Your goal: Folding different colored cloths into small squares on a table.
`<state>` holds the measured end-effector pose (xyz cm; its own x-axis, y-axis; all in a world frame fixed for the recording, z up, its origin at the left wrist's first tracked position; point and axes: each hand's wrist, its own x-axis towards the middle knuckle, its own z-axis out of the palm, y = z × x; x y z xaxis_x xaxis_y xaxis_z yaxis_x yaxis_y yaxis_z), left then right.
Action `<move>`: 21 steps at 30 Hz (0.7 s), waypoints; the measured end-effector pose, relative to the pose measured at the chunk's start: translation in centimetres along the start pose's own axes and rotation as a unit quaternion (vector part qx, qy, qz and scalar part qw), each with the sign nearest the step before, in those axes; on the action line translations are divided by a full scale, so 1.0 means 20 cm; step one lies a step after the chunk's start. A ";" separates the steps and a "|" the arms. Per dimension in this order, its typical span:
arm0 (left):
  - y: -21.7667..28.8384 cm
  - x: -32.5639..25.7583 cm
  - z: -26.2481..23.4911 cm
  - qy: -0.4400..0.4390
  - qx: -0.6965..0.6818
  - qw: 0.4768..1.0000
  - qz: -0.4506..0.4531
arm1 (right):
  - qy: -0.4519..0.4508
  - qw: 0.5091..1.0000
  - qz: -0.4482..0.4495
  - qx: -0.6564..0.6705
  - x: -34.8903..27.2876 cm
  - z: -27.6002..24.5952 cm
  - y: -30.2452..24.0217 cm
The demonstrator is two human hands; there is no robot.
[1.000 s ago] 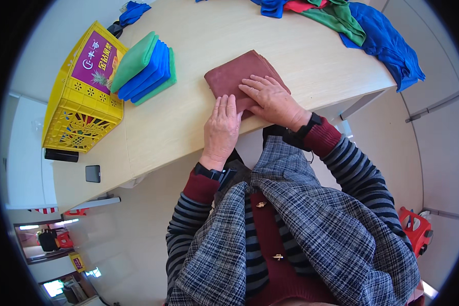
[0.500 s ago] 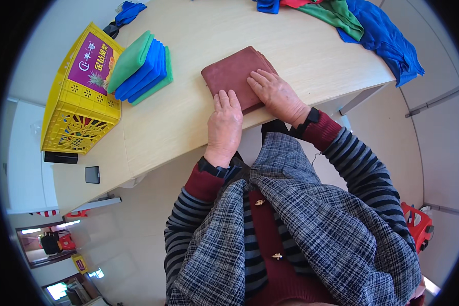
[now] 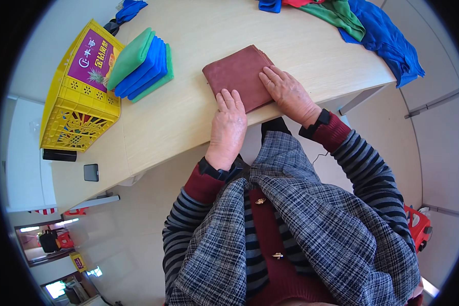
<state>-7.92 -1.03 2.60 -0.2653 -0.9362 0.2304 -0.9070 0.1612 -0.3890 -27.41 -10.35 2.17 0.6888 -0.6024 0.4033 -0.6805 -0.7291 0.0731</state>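
A reddish-brown folded cloth [image 3: 238,73] lies flat near the front edge of the table, folded into a rough square. My left hand [image 3: 229,122] rests its outstretched fingertips on the cloth's near left part. Along the right edge of the cloth lies my right hand [image 3: 289,96], its fingers straight and close together, palm down. Neither hand grips the cloth. Left of it stands a stack of folded green and blue cloths [image 3: 144,66], leaning against the yellow crate.
The yellow plastic crate [image 3: 81,97] stands on the table's left side. Near it are a black cylinder [image 3: 59,155] and a dark phone-like slab [image 3: 91,172]. Loose blue cloth [image 3: 385,38] and green cloth [image 3: 341,18] lie crumpled at the far right, the blue hanging over the edge.
My right hand has slid right, from the top of the brown cloth to its right edge. My left hand has shifted slightly right. The cloth stays almost in place.
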 end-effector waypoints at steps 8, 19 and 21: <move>-0.02 -0.04 0.01 0.030 -0.019 0.999 0.011 | -0.068 0.991 -0.048 -0.104 -0.01 -0.13 0.01; -0.28 0.19 -0.09 -0.007 -0.256 0.967 -0.004 | 0.037 0.999 0.007 0.037 0.33 -0.06 -0.11; -0.30 0.24 0.04 0.053 -0.238 0.970 -0.013 | 0.004 0.993 0.059 0.101 0.38 0.02 -0.15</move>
<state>-3.54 -6.82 5.31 -0.2488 -0.9085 0.3357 -0.9557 0.2866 0.0675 -20.06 -12.85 4.61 0.6053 -0.6853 0.4050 -0.6913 -0.7048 -0.1593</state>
